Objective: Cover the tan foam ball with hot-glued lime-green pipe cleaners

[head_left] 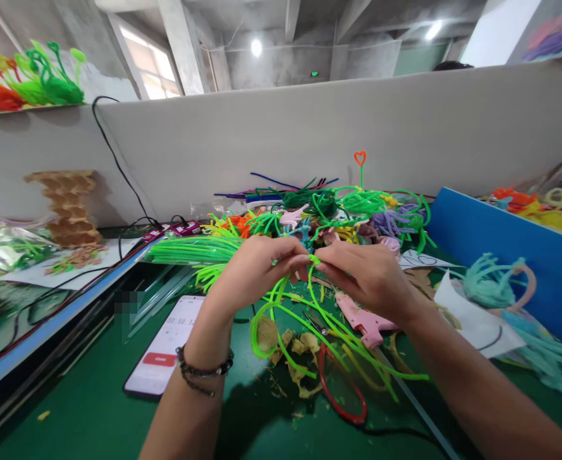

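Observation:
My left hand (266, 269) and my right hand (370, 275) meet above the middle of the table, fingertips pinched on bright green pipe cleaners (313, 259). A small twisted knot shows between the two pinches. From it, long green stems (281, 300) hang in loops and spread down toward the table. Beneath the hands lie red-handled scissors (342, 391), partly covered by the stems. Close to my right hand is a pink glue gun (364, 319). A bundle of straight green pipe cleaners (195, 250) lies behind my left wrist.
A phone (166, 345) showing a timer lies left of my left forearm. Torn brown scraps (304, 358) litter the table (89, 409). Heaped coloured pipe cleaners (319, 211) stand at the back, a blue board (501, 249) at the right. A cable (103, 137) hangs down the partition.

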Tool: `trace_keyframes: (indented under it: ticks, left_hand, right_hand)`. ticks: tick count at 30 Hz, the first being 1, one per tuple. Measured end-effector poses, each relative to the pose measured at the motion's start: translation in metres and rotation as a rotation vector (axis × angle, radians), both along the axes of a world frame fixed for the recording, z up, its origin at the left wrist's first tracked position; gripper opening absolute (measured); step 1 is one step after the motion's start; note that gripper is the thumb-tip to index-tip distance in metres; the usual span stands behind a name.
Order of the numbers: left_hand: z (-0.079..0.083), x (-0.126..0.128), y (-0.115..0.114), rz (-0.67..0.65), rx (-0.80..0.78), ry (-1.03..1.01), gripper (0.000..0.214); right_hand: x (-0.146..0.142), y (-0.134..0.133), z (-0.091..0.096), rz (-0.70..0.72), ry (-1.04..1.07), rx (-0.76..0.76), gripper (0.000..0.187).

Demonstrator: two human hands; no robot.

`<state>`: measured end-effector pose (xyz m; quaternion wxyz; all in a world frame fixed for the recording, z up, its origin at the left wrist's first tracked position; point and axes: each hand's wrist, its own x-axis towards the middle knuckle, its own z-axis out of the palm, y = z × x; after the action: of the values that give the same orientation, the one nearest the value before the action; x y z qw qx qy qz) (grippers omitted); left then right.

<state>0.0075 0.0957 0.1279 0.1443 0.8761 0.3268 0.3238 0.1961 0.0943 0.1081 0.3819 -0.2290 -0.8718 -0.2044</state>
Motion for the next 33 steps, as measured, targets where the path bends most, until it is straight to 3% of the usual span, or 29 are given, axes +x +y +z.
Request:
trace_keyframes:
  ticks: [4, 9, 11, 13, 15, 18, 20, 27, 33]
  left_hand:
    - [-0.004, 0.009, -0.003, 0.081, 0.22, 0.104, 0.024]
    - [-0.008, 0.019, -0.008, 0.16, 0.625, 0.229, 0.031]
    - [-0.008, 0.019, -0.009, 0.18, 0.678, 0.23, 0.032]
    - [-0.007, 0.016, -0.009, 0.194, 0.61, 0.19, 0.028]
    - [-0.004, 0.012, -0.008, 0.147, 0.442, 0.12, 0.025]
    - [-0.002, 0.008, -0.006, 0.036, 0.205, 0.02, 0.024]
    - [-0.001, 0.007, -0.006, 0.009, 0.149, -0.008, 0.025]
    - [-0.004, 0.008, -0.005, 0.085, 0.264, 0.052, 0.026]
    - [-0.01, 0.011, 0.0, 0.174, 0.471, 0.139, 0.028]
  right_hand:
    - [-0.006, -0.001, -0.001, 0.12, 0.264, -0.296, 0.022]
    - [-0.013, 0.0, -0.003, 0.275, 0.718, -1.019, 0.031]
    - [-0.014, 0.0, -0.003, 0.294, 0.726, -1.085, 0.031]
    - [-0.012, -0.001, -0.002, 0.234, 0.685, -0.949, 0.024]
    - [-0.008, -0.002, -0.001, 0.155, 0.605, -0.67, 0.007]
    - [-0.001, -0.003, 0.002, 0.093, 0.366, -0.186, 0.006]
    - [0.002, -0.004, 0.005, 0.058, 0.225, 0.006, 0.005]
    - [0.003, -0.004, 0.007, -0.156, 0.047, 0.212, 0.011]
    - [0.0, 0.001, 0.003, -0.23, 0.093, 0.115, 0.025]
